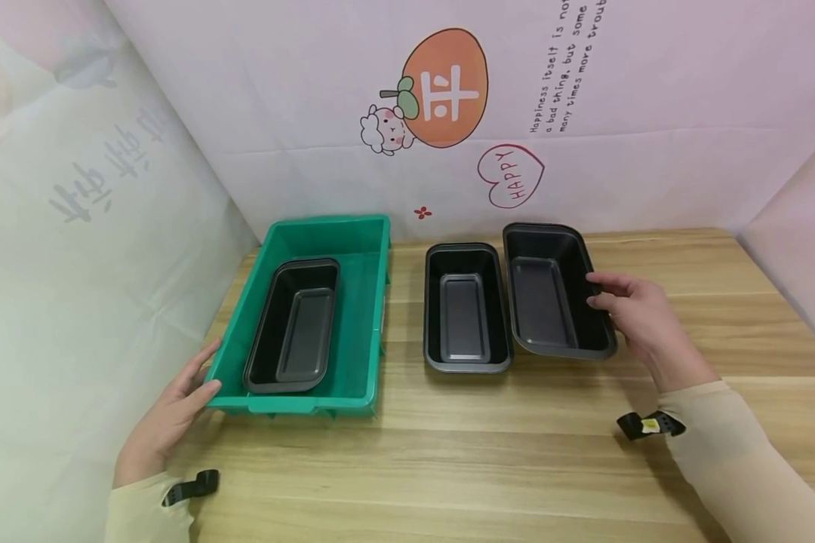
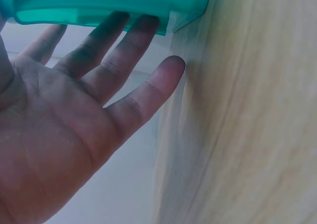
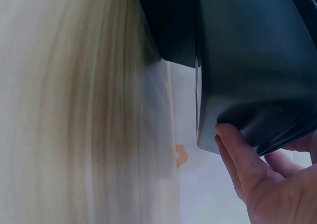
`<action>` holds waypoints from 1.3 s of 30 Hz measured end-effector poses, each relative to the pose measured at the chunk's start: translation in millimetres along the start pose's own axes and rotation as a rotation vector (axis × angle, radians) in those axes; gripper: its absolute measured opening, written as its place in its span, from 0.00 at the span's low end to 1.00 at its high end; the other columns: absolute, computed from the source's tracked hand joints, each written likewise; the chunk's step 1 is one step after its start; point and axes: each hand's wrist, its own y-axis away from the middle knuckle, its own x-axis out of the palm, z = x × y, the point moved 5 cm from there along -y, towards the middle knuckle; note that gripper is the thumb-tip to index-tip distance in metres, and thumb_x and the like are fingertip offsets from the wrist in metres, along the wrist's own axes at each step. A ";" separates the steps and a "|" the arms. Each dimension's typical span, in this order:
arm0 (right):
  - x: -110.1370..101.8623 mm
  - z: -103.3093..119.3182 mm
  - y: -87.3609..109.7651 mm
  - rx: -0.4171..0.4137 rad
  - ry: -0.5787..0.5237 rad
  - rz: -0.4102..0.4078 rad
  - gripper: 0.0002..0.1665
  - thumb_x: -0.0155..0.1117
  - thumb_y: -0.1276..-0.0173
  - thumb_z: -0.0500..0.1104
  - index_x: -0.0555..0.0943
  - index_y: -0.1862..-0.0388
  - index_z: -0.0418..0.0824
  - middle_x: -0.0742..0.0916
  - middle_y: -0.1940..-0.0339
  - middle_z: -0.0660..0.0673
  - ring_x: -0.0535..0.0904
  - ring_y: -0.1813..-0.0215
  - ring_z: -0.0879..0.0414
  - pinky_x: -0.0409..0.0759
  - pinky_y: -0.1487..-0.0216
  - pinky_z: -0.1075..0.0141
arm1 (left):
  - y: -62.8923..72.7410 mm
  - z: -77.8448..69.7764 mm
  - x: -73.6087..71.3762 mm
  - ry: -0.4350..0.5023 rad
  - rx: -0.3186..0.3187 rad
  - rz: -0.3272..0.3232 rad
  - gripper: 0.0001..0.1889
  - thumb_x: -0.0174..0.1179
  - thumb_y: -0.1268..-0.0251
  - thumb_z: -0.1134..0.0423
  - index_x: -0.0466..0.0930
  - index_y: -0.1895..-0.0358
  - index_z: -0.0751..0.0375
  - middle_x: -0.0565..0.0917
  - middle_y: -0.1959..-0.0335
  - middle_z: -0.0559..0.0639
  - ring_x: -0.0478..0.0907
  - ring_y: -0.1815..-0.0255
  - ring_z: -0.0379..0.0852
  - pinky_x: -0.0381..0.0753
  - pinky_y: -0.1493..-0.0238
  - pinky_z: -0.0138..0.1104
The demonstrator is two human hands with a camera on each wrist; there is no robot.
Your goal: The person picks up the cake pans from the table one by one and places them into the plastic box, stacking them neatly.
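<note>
In the head view my right hand grips the right side wall of a dark loaf pan, thumb over the rim. The right wrist view has this pan above the tabletop, fingers of my right hand against its outer wall. Beside it a second loaf pan sits on the table. A third loaf pan lies in a green plastic tray. At the tray's near left corner rests my left hand; in the left wrist view its spread fingers touch the tray's outer side.
The wooden table meets a printed white cloth wall behind the tray and pans. Another cloth wall rises close on the left, and one stands at the right. Black straps circle both sleeved wrists.
</note>
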 end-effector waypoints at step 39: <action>23.4 25.9 2.0 -0.062 -0.214 -0.001 0.25 0.60 0.32 0.29 0.72 0.36 0.31 0.79 0.50 0.49 0.78 0.58 0.63 0.80 0.63 0.73 | -1.4 1.8 -0.7 0.020 -0.022 0.009 0.33 0.45 0.19 0.59 0.40 0.19 0.40 0.41 0.22 0.68 0.39 0.25 0.69 0.63 0.50 0.16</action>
